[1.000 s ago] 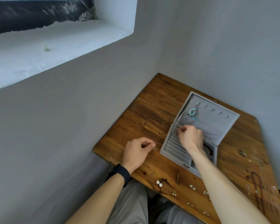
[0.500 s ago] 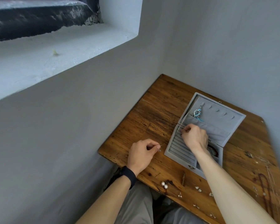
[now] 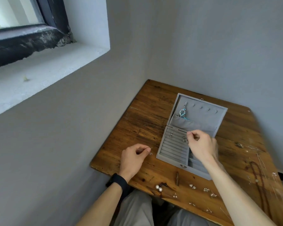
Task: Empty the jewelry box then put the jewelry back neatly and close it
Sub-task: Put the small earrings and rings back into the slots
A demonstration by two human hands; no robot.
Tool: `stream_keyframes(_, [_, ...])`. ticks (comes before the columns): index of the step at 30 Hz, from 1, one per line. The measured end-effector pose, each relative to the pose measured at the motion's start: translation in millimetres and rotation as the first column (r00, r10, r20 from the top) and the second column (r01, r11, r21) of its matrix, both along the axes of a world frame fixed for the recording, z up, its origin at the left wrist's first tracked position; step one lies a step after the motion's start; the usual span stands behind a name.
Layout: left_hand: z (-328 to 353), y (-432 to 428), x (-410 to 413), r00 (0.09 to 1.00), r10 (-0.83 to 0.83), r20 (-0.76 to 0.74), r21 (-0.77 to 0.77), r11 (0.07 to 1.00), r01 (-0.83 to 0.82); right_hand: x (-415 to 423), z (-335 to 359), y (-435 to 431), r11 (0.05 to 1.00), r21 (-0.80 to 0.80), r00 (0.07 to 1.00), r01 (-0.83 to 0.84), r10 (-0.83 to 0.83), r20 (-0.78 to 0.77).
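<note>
Head view. Jewelry box point(image 3: 167, 158) open on wooden counter point(image 3: 145, 121), lid point(image 3: 207, 118) laid back toward wall. Blue pendant point(image 3: 182, 113) hangs inside lid. Few tiny earrings point(image 3: 171, 134) sit in ring rolls. Left hand point(image 3: 132, 158) just beside box, fingers point(image 3: 148, 150) pinching silver earring point(image 3: 150, 153). Right hand point(image 3: 201, 145) over box, thumb and forefinger pressed together; cannot tell if anything between. Pearl earrings point(image 3: 158, 188), small studs point(image 3: 192, 186) along near counter edge; dark bead necklace point(image 3: 258, 175) at right.

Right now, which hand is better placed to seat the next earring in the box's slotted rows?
Probably left: the left hand pinches an earring just beside the jewelry box. The right hand hovers over the rows, but I cannot tell whether its grip holds anything.
</note>
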State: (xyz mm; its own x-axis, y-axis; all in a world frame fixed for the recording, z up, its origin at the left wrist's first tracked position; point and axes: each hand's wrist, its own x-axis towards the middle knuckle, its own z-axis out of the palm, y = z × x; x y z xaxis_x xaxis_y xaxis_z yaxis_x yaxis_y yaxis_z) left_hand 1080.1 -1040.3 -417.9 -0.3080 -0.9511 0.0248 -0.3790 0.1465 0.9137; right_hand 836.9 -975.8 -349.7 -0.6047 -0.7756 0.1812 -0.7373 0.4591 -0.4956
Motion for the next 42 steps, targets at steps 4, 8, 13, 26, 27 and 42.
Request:
stream_keyframes(4, [16,-7,-8,0.996,-0.075,0.049,-0.005,0.997,0.075,-19,-27,53,0.995,-0.064,0.99,0.075,-0.082,-0.118])
stream_keyframes(8, [41,-10,-43,0.979,-0.11,0.173,-0.099,0.987,0.129,-35,-58,76,0.994,0.027,0.979,0.107,-0.101,-0.174])
stream_keyframes(13, [56,-15,-92,0.902,-0.005,0.432,-0.322,0.933,0.16,-34,-74,78,0.995,-0.022,0.985,0.101,-0.103,-0.141])
stream_keyframes(26, [52,-34,-136,0.656,0.163,0.737,-0.435,0.858,0.275,-37,-91,80,0.992,-0.088,0.991,0.088,-0.096,-0.094])
stream_keyframes(27, [51,-34,-138,0.634,0.176,0.753,-0.445,0.846,0.294,-37,-91,81,0.992,-0.088,0.991,0.088,-0.095,-0.091])
stream_keyframes(42, [48,-36,-150,0.57,0.202,0.796,-0.46,0.813,0.355,-37,-95,82,0.989,-0.121,0.993,0.084,-0.093,-0.074])
